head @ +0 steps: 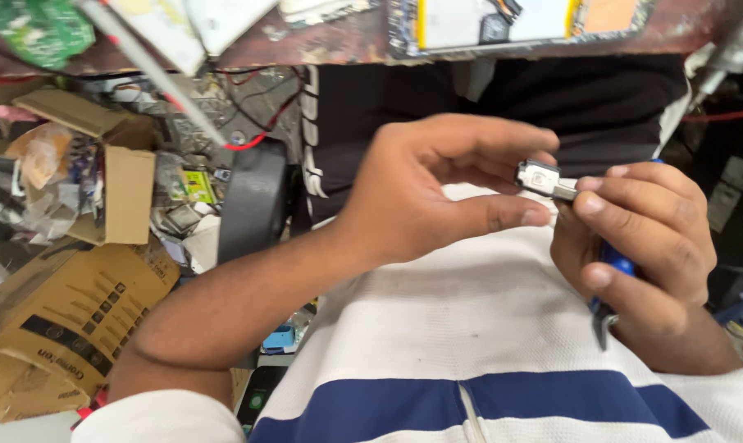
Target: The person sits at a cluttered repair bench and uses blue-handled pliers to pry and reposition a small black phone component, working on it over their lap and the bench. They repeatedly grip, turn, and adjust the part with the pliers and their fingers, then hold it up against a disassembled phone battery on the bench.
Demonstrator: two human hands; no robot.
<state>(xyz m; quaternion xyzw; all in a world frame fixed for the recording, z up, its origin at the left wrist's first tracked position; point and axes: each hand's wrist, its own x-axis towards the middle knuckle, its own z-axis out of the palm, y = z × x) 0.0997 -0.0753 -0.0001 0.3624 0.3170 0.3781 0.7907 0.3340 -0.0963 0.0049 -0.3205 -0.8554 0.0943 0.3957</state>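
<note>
Cardboard boxes (pixel 68 312) and scrap crowd the floor at far left, so room to move is only over the lap, below the table edge (pixel 322 45). Left hand (pixel 437 193) is half curled, thumb and fingertips closing on the small metal part (pixel 539 177) held between both hands. Right hand (pixel 642 242) is closed round blue-handled pliers (pixel 613 279), which seem to grip that part. A loosened pinch could likely drop it into the clutter.

Cluttered floor (pixel 183 197) (cardboard boxes (pixel 68 312)), worn workbench (pixel 330 41)
</note>
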